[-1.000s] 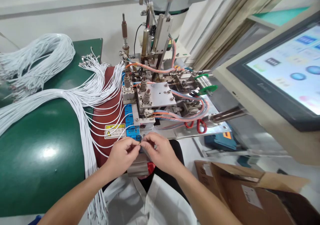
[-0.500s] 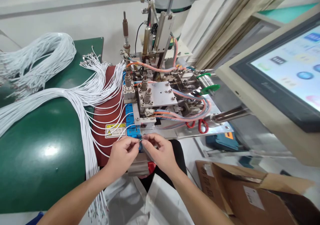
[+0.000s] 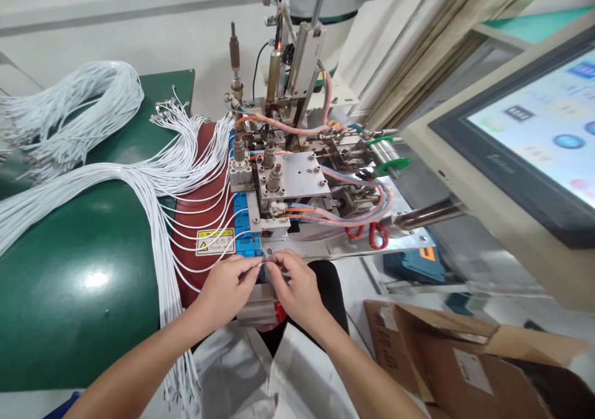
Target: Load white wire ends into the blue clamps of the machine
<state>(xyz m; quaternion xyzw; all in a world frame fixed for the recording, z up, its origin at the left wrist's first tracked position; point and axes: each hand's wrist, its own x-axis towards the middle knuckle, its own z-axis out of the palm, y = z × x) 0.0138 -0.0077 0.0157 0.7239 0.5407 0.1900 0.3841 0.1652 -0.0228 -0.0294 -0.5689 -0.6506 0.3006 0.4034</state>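
My left hand [image 3: 231, 290] is closed in a pinch on a white cable [image 3: 190, 284] near its end; the cable runs back to the bundle. My right hand [image 3: 297, 289] pinches the thin wire ends of that cable, fingertips almost touching those of the left. What lies between the fingertips is tiny and partly hidden. Both hands are just in front of the blue clamp blocks [image 3: 248, 245] along the machine's left edge. Several white cables from the large bundle [image 3: 149, 220] lead into these blocks.
The metal machine [image 3: 297, 174] stands ahead, with orange and grey hoses and a green-flanged wire spool [image 3: 385, 152]. A touchscreen [image 3: 543, 121] juts in at right. Another cable coil [image 3: 93, 97] lies on the green table [image 3: 83, 320]. An open cardboard box [image 3: 446, 357] is lower right.
My hands stay in nearly the same place, with small finger shifts; the right hand has moved slightly and its fingers have curled closer together. A small red light now shows on the machine's upper part.
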